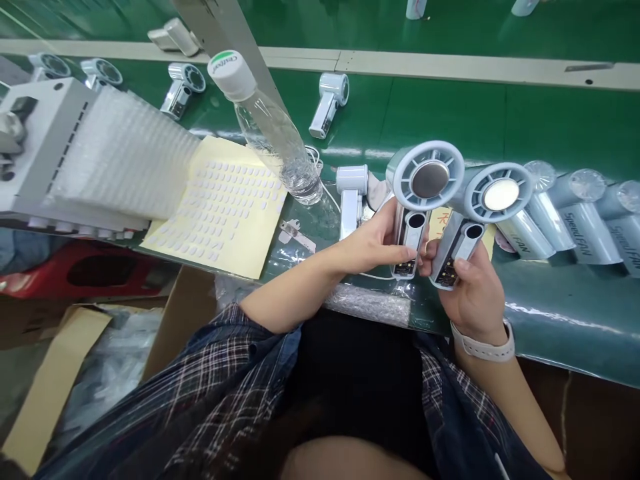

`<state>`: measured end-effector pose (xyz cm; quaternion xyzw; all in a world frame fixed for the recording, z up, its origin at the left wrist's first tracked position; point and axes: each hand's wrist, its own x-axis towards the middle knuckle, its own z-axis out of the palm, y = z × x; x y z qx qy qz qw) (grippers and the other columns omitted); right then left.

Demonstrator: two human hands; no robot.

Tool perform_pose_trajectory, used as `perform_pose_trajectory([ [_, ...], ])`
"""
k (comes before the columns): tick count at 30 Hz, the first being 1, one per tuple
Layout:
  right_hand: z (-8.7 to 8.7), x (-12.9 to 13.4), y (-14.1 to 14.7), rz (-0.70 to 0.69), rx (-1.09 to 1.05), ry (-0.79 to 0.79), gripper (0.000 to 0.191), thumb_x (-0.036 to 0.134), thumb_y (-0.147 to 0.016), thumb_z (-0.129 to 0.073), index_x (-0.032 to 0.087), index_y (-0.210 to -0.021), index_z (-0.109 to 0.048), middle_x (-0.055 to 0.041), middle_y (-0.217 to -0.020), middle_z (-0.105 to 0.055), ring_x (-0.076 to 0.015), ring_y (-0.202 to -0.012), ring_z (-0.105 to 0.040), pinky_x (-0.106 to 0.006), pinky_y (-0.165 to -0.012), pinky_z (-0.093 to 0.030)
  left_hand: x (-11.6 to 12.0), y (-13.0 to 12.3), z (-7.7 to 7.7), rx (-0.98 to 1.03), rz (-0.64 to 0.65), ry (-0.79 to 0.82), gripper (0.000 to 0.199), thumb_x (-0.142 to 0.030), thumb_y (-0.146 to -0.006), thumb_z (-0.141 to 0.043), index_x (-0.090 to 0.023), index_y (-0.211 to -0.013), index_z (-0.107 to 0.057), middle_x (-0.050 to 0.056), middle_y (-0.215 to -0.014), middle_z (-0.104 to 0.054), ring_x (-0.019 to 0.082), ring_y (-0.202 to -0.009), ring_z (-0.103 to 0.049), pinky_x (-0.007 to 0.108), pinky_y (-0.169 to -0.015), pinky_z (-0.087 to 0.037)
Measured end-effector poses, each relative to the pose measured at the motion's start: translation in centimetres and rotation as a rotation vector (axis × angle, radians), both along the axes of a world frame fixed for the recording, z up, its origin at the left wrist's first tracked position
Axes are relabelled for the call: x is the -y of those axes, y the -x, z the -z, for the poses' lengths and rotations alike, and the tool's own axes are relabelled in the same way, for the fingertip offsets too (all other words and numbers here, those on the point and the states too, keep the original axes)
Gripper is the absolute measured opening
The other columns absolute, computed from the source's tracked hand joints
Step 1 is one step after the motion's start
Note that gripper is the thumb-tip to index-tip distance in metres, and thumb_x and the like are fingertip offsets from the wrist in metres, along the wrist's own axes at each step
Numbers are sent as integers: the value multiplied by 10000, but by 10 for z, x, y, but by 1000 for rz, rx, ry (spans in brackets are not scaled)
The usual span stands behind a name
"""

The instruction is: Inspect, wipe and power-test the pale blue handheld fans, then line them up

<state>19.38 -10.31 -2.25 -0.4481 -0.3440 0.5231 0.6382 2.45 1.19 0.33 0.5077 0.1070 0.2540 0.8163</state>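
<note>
My left hand (379, 241) is closed around the handle of a light-blue handheld fan (409, 230), whose round head has a dark centre disc. In my right hand (475, 287) is a second light-blue handheld fan (463, 248), with a bright white centre disc. Both fans are held side by side, heads up, with circuit parts showing low on their handles. My thumbs press near those exposed parts. Just left of my left hand, another fan (351, 180) lies on the green bench. Part of a yellow note (440, 220) shows behind the two held fans.
Several fans in clear wrap (587, 220) lie in a row at right. A water bottle (277, 133) stands by a yellow sticker sheet (220, 207) and bubble wrap (120, 153). Farther back, a fan (330, 103) lies on the green belt. A grey box (45, 140) stands at left.
</note>
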Motion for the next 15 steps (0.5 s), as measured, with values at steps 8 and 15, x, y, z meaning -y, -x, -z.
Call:
perform_pose_trajectory([
  [8,-1,2,0,-22,62,34,331,500,-913,-740,301,-1137,-600,-31,-996,-651,-235,-753,-599,-447,-757,-567,0,0,5,-31,51,9,741,-418,-765,-928,-264,-1249,-387,12,-989,-658,226,-832,-721,426,-794,-601],
  [15,-4,2,4,-1,36,47,342,485,-899,-778,298,-1103,-576,-22,-1005,-678,-226,-769,-620,-419,-730,-570,2,1,1,-43,44,29,750,-445,-772,-912,-263,-1268,-379,17,-993,-653,210,-826,-700,390,-764,-580],
])
